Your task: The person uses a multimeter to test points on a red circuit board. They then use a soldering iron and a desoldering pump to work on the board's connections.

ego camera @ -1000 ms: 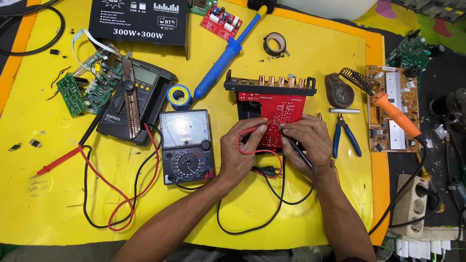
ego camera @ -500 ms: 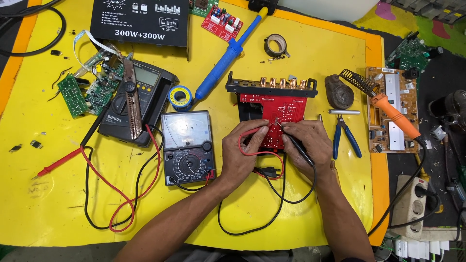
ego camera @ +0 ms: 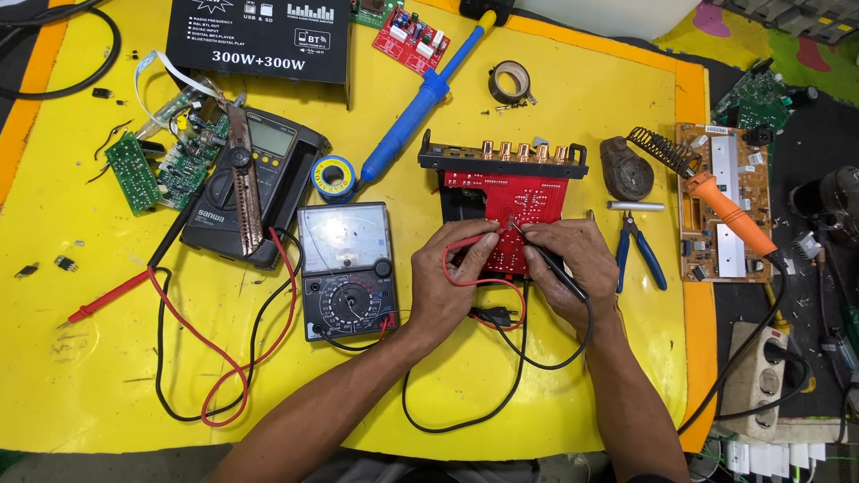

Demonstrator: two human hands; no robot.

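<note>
Work surface: a desk [ego camera: 573, 107] covered by a yellow mat with an orange border along its edges. A dark surface [ego camera: 805, 322] lies beyond the right border. Lighting is bright, even and overhead, casting soft shadows.

Left hand [ego camera: 452, 277] pinching red probe [ego camera: 470, 242], right hand [ego camera: 573, 268] holding black probe [ego camera: 550, 259], tips on red circuit board [ego camera: 519, 201]

Displays and printed panels on the yellow surface [ego camera: 555, 107]

Black amplifier faceplate [ego camera: 259, 40] with white print, top left; digital multimeter [ego camera: 255, 188] with grey rectangular screen below it; analog multimeter [ego camera: 347, 268] with pale dial window, centre.
</note>
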